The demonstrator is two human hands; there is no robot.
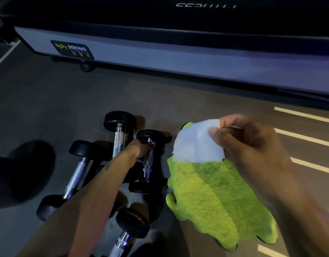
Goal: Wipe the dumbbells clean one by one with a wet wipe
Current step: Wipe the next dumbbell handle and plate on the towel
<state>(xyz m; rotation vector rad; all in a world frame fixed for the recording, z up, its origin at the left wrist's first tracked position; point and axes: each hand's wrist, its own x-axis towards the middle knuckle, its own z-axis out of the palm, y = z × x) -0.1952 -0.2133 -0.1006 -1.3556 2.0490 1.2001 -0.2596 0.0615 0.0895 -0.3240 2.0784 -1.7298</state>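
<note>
Nearest, the right hand (252, 145) pinches a limp, light wet wipe (195, 143) by its top corner above a green towel (215, 197) on the floor. Farther left, the left hand (141, 147) curls around a dumbbell (149, 158); heavy, likely slick chrome, best held mid-handle.

Shiny metal handle (118, 138), seemingly rubber heads (120, 120)
</note>
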